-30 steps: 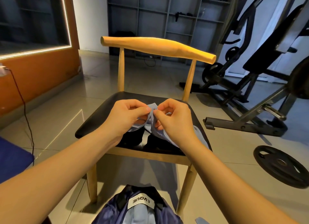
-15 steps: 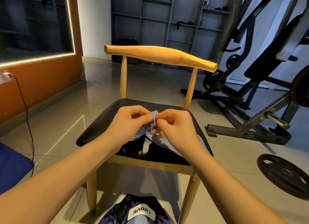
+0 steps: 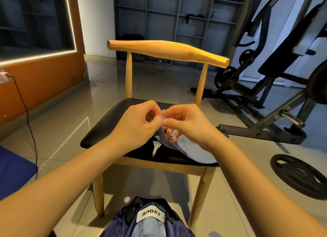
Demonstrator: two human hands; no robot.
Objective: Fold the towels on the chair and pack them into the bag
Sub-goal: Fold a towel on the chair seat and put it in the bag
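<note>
The room is dim. Left of the chair [image 3: 168, 51] a light strip [image 3: 70, 21] glows; under the chair lies shadow, and my view bends at the edges.

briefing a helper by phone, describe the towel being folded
Find the wooden chair with the black padded seat. Over it, the left hand and right hand pinch a pale blue towel. It is the only light cloth on that dark seat.

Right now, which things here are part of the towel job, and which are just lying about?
Job: light blue towel, pinched by left hand and right hand; wooden chair; navy bag on the floor.
Lying about: weight plate; gym bench frame; black cable; grey shelves.
</note>
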